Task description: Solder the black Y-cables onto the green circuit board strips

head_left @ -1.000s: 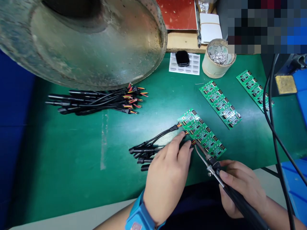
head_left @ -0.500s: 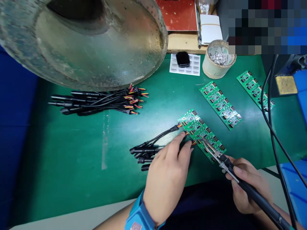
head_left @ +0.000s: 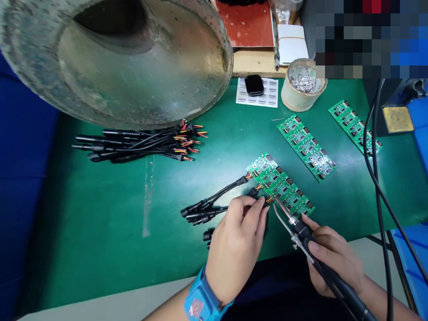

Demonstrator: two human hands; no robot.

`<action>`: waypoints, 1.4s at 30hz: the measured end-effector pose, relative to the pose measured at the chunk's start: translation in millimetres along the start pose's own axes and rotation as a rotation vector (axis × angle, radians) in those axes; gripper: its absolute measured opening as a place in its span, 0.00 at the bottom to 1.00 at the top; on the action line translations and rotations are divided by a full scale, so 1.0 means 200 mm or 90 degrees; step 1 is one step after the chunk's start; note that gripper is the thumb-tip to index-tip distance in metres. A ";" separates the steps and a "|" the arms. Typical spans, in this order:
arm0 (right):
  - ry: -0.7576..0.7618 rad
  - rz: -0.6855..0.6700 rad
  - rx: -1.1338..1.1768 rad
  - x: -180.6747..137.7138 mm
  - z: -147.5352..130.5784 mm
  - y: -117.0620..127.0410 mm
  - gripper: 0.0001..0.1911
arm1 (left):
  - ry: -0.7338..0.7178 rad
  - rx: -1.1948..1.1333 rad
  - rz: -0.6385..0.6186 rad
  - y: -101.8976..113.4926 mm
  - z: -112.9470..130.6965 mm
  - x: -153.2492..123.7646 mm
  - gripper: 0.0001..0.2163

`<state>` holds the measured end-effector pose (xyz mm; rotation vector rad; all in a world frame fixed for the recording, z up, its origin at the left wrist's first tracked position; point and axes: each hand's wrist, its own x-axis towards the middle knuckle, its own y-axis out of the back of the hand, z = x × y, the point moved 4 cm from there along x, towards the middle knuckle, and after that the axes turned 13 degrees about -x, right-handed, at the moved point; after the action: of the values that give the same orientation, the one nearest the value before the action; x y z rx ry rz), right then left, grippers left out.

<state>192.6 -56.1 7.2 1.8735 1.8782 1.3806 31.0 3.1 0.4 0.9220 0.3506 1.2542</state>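
My right hand (head_left: 336, 258) is wrapped round a black soldering iron (head_left: 306, 236) with a thin metal solder-feed tube along its side. The iron's tip is at the left edge of a green circuit board (head_left: 284, 185), by the third set of wires. My left hand (head_left: 236, 245) wears a blue wrist strap (head_left: 203, 296) and pinches a black cable by its red and yellow wires (head_left: 269, 199) at that edge. Black connector cables (head_left: 220, 192) run left from the same board; my left hand partly covers some of them.
Two more circuit boards (head_left: 306, 147) lie at the right. A bundle of black cables (head_left: 133, 145) lies below a large metal fume hood (head_left: 180, 67). A cardboard tub (head_left: 299, 96) holds silvery scraps. Nearby are a label sheet (head_left: 242, 98) and a black watch-like object (head_left: 254, 84). Black cords (head_left: 377, 196) hang right.
The soldering iron has moved left and slightly down, from over the board to its wire edge. My left fingers have drawn together in a pinch on the cable.
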 end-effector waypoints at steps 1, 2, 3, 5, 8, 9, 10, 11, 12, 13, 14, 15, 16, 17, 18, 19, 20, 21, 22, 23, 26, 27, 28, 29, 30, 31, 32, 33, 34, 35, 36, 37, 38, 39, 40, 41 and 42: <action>0.008 -0.011 -0.012 0.00 0.00 0.00 0.30 | 0.001 0.003 -0.002 0.00 0.00 0.00 0.10; 0.016 -0.023 -0.021 0.00 0.00 0.00 0.30 | 0.001 0.004 -0.002 0.00 0.00 0.00 0.09; 0.023 -0.031 -0.028 0.00 0.00 -0.01 0.30 | 0.001 0.004 -0.004 0.00 0.01 0.00 0.09; 0.032 -0.037 -0.033 0.00 -0.01 -0.01 0.30 | 0.003 -0.004 -0.006 0.00 0.00 0.00 0.09; 0.031 -0.036 -0.036 0.00 -0.02 -0.01 0.29 | 0.002 -0.026 -0.011 -0.01 -0.01 0.00 0.10; 0.031 -0.036 -0.039 0.00 -0.02 -0.01 0.29 | 0.000 -0.032 -0.013 -0.01 -0.01 0.00 0.10; 0.032 -0.037 -0.041 0.00 -0.02 -0.01 0.30 | -0.002 -0.036 -0.015 -0.01 -0.01 0.00 0.10; 0.034 -0.037 -0.044 0.00 -0.03 -0.02 0.30 | -0.003 -0.036 -0.015 -0.01 -0.01 0.00 0.10; 0.034 -0.038 -0.045 0.00 -0.03 -0.02 0.31 | -0.004 -0.033 -0.015 -0.01 -0.01 0.00 0.11; 0.034 -0.040 -0.047 -0.01 -0.03 -0.02 0.31 | -0.003 -0.028 -0.015 -0.01 -0.01 0.00 0.11; 0.033 -0.042 -0.049 -0.01 -0.03 -0.02 0.31 | -0.002 -0.021 -0.015 -0.01 0.00 0.00 0.11; 0.030 -0.043 -0.051 -0.01 -0.03 -0.02 0.30 | -0.001 -0.013 -0.014 -0.01 0.00 0.00 0.11; 0.026 -0.043 -0.053 -0.01 -0.03 -0.02 0.30 | -0.001 -0.005 -0.013 -0.01 0.00 0.00 0.11; 0.023 -0.042 -0.055 -0.01 -0.03 -0.02 0.30 | -0.002 0.002 -0.011 -0.01 0.00 0.00 0.11; 0.020 -0.042 -0.055 -0.01 -0.03 -0.02 0.30 | -0.004 0.007 -0.010 -0.01 0.01 0.00 0.11; 0.018 -0.042 -0.055 -0.01 -0.03 -0.02 0.30 | -0.006 0.009 -0.008 0.00 0.01 0.00 0.10; 0.015 -0.044 -0.055 -0.01 -0.03 -0.02 0.30 | -0.008 0.008 -0.008 0.00 0.01 0.01 0.10; 0.011 -0.046 -0.057 -0.01 -0.03 -0.02 0.30 | -0.008 0.008 -0.009 0.00 0.01 0.01 0.10; 0.008 -0.047 -0.058 -0.01 -0.03 -0.02 0.29 | -0.007 0.008 -0.009 -0.01 0.01 0.01 0.10; 0.004 -0.048 -0.059 -0.01 -0.03 -0.02 0.29 | -0.006 0.008 -0.011 -0.01 0.01 0.01 0.11; -0.005 -0.045 -0.057 -0.01 -0.02 -0.02 0.29 | -0.003 0.014 -0.016 -0.01 0.01 0.01 0.11; -0.005 -0.044 -0.054 0.00 -0.02 -0.02 0.29 | -0.002 0.016 -0.019 -0.01 0.01 0.01 0.11; -0.005 -0.040 -0.049 0.00 -0.02 -0.01 0.29 | -0.002 0.017 -0.023 -0.01 0.01 0.01 0.11; -0.006 -0.037 -0.043 0.00 -0.02 -0.01 0.29 | -0.002 0.021 -0.026 -0.01 0.01 0.01 0.11; -0.007 -0.035 -0.037 0.00 -0.02 0.00 0.30 | -0.003 0.028 -0.028 -0.01 0.01 0.02 0.11; -0.008 -0.031 -0.031 0.00 -0.02 0.01 0.30 | -0.004 0.038 -0.031 -0.01 0.02 0.02 0.11; -0.010 -0.028 -0.025 -0.01 -0.02 0.01 0.31 | -0.006 0.049 -0.035 0.00 0.02 0.02 0.11; -0.011 -0.023 -0.022 -0.01 -0.02 0.02 0.31 | -0.008 0.060 -0.038 0.00 0.02 0.03 0.11; -0.012 -0.021 -0.021 -0.01 -0.01 0.02 0.30 | -0.009 0.069 -0.044 0.00 0.02 0.03 0.11; -0.014 -0.022 -0.022 -0.02 -0.01 0.02 0.30 | -0.009 0.074 -0.049 0.01 0.03 0.03 0.10; -0.017 -0.026 -0.025 -0.02 -0.01 0.02 0.28 | -0.010 0.076 -0.054 0.01 0.03 0.04 0.10; -0.019 -0.033 -0.030 -0.02 -0.01 0.01 0.27 | -0.013 0.076 -0.057 0.01 0.03 0.04 0.10; -0.022 -0.041 -0.040 -0.02 -0.01 0.00 0.25 | -0.014 0.076 -0.058 0.02 0.03 0.04 0.10; -0.020 -0.047 -0.049 -0.01 -0.02 -0.01 0.24 | -0.014 0.076 -0.058 0.02 0.03 0.04 0.10; -0.017 -0.051 -0.058 -0.01 -0.02 -0.02 0.23 | -0.014 0.075 -0.058 0.02 0.03 0.04 0.10; -0.013 -0.053 -0.066 0.00 -0.03 -0.02 0.22 | -0.014 0.074 -0.059 0.02 0.03 0.04 0.10; -0.011 -0.053 -0.072 0.00 -0.03 -0.03 0.22 | -0.012 0.072 -0.060 0.02 0.03 0.04 0.10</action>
<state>184.5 -57.5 7.8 1.7280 1.8082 1.4084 34.8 8.4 8.2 1.0016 0.4478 1.1476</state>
